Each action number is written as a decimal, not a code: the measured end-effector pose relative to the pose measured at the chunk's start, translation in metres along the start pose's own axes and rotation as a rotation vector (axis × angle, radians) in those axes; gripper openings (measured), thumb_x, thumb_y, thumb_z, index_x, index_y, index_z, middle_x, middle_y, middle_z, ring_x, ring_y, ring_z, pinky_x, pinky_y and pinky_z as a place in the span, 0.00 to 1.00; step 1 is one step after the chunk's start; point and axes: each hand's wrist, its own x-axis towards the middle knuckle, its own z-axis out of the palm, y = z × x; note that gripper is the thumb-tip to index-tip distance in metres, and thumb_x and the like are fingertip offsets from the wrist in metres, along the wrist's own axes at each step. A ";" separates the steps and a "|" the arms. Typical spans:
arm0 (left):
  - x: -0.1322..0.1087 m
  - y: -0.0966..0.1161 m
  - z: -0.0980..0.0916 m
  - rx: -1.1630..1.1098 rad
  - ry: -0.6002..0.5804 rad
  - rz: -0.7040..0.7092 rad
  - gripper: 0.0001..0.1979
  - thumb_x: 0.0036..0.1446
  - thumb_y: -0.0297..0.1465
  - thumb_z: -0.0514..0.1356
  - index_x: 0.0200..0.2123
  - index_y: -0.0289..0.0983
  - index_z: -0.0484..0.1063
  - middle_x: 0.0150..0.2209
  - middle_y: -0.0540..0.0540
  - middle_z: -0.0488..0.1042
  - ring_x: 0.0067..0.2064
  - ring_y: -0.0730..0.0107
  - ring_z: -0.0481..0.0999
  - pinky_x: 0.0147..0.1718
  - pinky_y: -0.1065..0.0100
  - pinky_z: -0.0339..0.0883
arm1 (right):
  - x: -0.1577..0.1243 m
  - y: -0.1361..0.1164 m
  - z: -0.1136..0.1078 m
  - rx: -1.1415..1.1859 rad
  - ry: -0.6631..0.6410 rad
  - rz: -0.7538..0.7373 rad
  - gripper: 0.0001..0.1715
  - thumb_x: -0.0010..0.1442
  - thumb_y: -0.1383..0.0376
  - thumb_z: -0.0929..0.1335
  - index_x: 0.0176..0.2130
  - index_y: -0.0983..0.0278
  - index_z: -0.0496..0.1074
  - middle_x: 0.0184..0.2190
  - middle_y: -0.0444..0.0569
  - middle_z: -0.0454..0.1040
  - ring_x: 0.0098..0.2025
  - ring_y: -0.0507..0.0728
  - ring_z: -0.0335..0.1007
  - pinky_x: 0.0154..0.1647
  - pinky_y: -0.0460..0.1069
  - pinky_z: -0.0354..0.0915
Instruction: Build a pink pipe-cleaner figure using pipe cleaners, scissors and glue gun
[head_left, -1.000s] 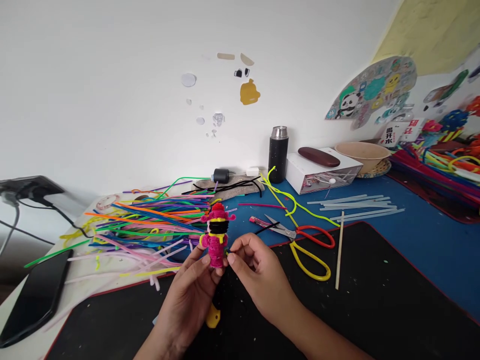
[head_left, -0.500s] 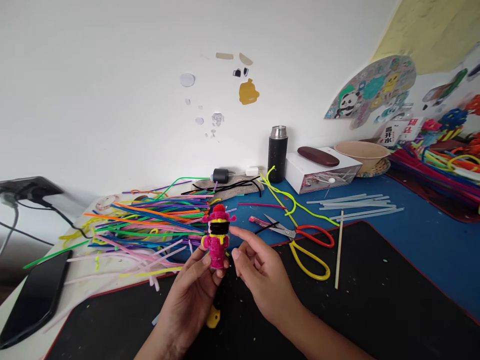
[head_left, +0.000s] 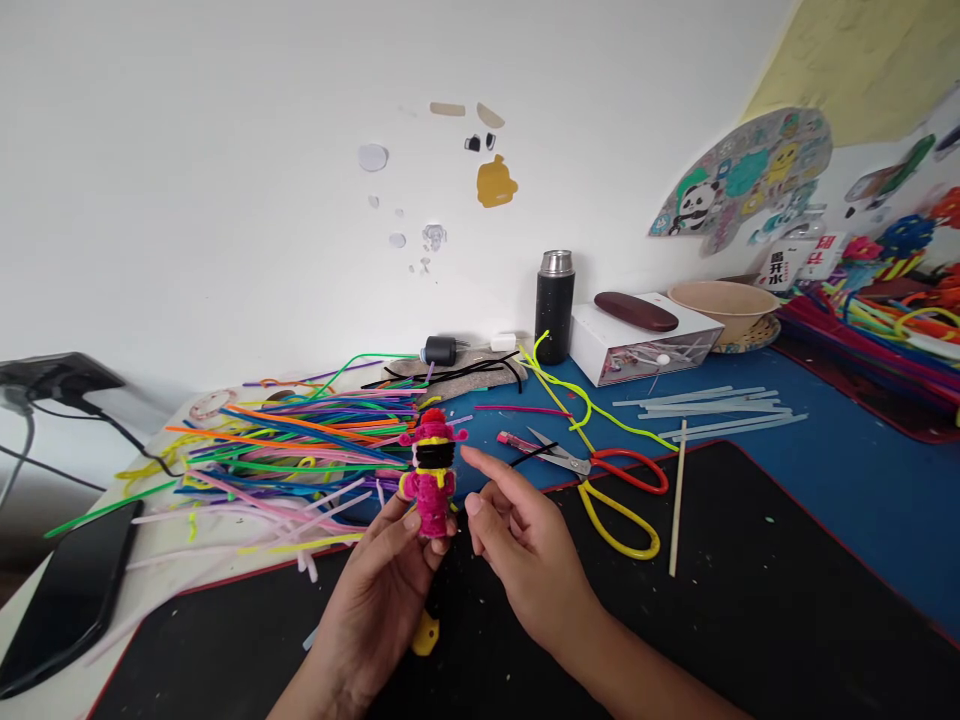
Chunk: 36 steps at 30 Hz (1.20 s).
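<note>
A small pipe-cleaner doll (head_left: 433, 500) stands upright between the thumb and fingers of my left hand (head_left: 386, 575). Its body is magenta, with yellow trim, a black band round the head and a red-topped magenta hat. My right hand (head_left: 525, 555) is just right of the doll, apart from it. The index finger points at the doll's head, the thumb stands off and the other fingers curl in, with nothing seen in them. Scissors (head_left: 577, 464) with one red and one yellow handle lie open beyond my right hand. Under my left wrist a yellow object (head_left: 426, 635) is partly hidden.
Many coloured pipe cleaners (head_left: 300, 430) are heaped at left, near a dark phone (head_left: 67, 600). A black thermos (head_left: 555, 310), a white box (head_left: 645, 340) and a bowl (head_left: 724, 312) stand along the wall. A wooden stick (head_left: 677, 500) and pale sticks (head_left: 712, 408) lie at right.
The doll has shifted very slightly left in view, so the gap to my right index fingertip is a little wider. Both hands otherwise keep their pose.
</note>
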 end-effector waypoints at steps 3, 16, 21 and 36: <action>-0.001 0.000 0.001 0.013 0.003 0.001 0.24 0.39 0.30 0.84 0.41 0.35 0.84 0.39 0.46 0.83 0.34 0.69 0.83 0.34 0.71 0.82 | 0.000 0.000 0.000 0.013 -0.006 0.001 0.34 0.70 0.51 0.70 0.69 0.62 0.72 0.27 0.39 0.65 0.27 0.52 0.59 0.28 0.47 0.58; -0.002 0.001 0.003 0.042 -0.021 -0.038 0.29 0.38 0.30 0.85 0.46 0.35 0.83 0.39 0.46 0.83 0.34 0.71 0.81 0.34 0.72 0.81 | 0.002 -0.001 0.000 0.036 -0.045 0.026 0.36 0.69 0.50 0.71 0.68 0.64 0.72 0.27 0.39 0.66 0.28 0.51 0.62 0.29 0.47 0.62; -0.002 0.001 0.004 0.055 -0.021 -0.041 0.29 0.37 0.31 0.85 0.45 0.34 0.83 0.39 0.46 0.82 0.35 0.72 0.80 0.34 0.72 0.80 | 0.002 0.002 -0.001 0.013 -0.063 0.037 0.36 0.70 0.50 0.71 0.69 0.64 0.71 0.27 0.39 0.67 0.28 0.52 0.63 0.29 0.47 0.61; -0.001 0.000 0.003 0.046 -0.009 -0.012 0.25 0.39 0.29 0.84 0.41 0.35 0.82 0.38 0.45 0.82 0.34 0.69 0.81 0.34 0.71 0.81 | 0.002 0.000 -0.001 0.005 -0.025 0.030 0.38 0.71 0.50 0.69 0.72 0.65 0.68 0.25 0.39 0.66 0.26 0.51 0.59 0.27 0.47 0.58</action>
